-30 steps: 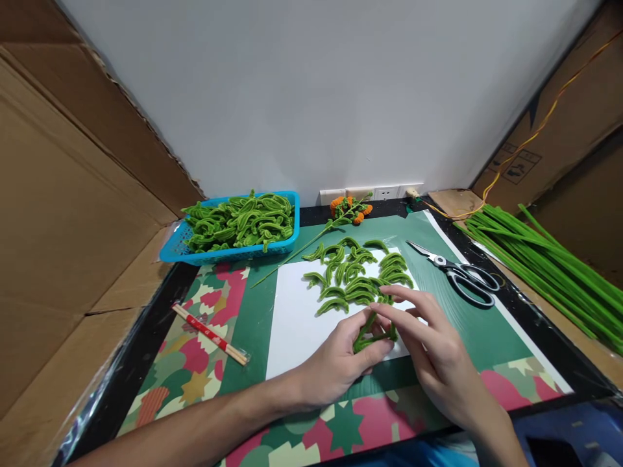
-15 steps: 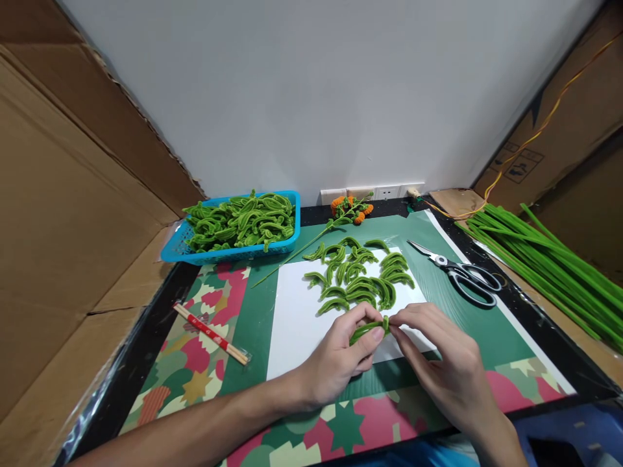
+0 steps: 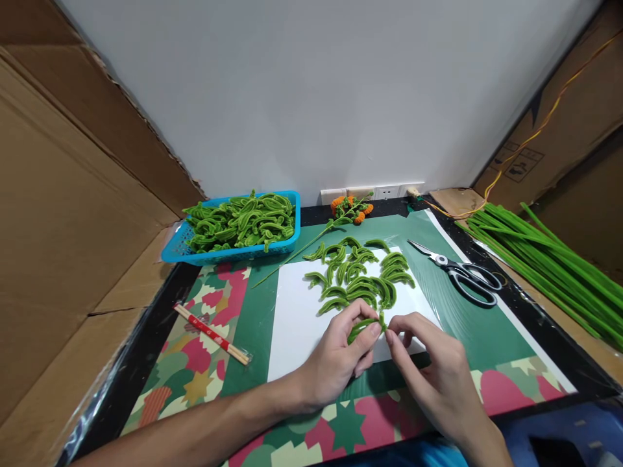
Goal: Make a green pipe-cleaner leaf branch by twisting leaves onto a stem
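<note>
My left hand (image 3: 341, 357) is closed on a bent green pipe cleaner (image 3: 361, 326), pinched between thumb and fingers. At its right end a short tip (image 3: 382, 319) stands up. There the thumb and forefinger of my right hand (image 3: 433, 357) come together on the pipe cleaner's end, partly hidden by the fingertips. Just beyond both hands, several curved green pipe cleaner pieces (image 3: 360, 285) lie in loose groups on a white sheet of paper (image 3: 296, 331).
A blue basket (image 3: 289, 245) heaped with green pieces stands back left. An orange-flowered stem (image 3: 311, 241) lies behind the paper. Scissors (image 3: 457, 272) rest to the right, near long green pipe cleaners (image 3: 545, 266). Wrapped chopsticks (image 3: 211, 334) lie left. Cardboard (image 3: 63, 214) walls the left side.
Both hands have shifted slightly left with the pipe cleaner. My right hand has turned a little and its fingers are more bent at the pipe cleaner's end.
</note>
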Demonstrator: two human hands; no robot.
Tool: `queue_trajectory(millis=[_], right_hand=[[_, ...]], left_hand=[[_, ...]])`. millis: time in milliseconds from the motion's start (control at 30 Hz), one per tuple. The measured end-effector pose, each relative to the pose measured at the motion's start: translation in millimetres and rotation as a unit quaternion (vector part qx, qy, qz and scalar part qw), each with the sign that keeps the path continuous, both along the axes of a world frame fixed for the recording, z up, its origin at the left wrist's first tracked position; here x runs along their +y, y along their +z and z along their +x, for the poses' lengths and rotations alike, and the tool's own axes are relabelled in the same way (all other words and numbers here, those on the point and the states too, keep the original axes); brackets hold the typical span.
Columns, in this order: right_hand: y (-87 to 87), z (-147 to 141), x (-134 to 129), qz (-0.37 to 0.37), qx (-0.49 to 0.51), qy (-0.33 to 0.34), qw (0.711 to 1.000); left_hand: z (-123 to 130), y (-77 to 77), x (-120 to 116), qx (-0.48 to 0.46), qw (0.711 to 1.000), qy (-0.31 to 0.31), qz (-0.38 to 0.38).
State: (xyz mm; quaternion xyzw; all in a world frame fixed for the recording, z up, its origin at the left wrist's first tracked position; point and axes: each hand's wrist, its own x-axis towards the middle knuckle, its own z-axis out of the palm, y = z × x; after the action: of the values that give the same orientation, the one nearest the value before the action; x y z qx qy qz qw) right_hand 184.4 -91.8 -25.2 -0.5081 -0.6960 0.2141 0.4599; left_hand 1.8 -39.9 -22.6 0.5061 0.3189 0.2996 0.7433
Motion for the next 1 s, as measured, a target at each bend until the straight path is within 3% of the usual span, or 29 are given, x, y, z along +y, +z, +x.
queue_trajectory(millis=[167,400,567,1000], right_hand=[[-0.6,-3.8,-1.8,-0.019,0.029,-0.007,0.999],[1.2,-1.8,0.5,0.0,0.058,-0.054,0.997],[1.4,-1.5,-0.1,-0.007,0.064,-0.068,0.996],[-0.9,-1.1,-1.4,-0.045,0.065,-0.015,0.997]], left_hand=[[-0.4,-0.3,-0.9,0.009,1.0,-0.001,0.003],[-2.6,6.9,-0.9,0.111,0.989,-0.037,0.094],[-3.4,2.8,-2.6,0.101,0.993,-0.023,0.059],[-1.5,2.2,-1.3,0.06,0.998,0.006,0.028]])
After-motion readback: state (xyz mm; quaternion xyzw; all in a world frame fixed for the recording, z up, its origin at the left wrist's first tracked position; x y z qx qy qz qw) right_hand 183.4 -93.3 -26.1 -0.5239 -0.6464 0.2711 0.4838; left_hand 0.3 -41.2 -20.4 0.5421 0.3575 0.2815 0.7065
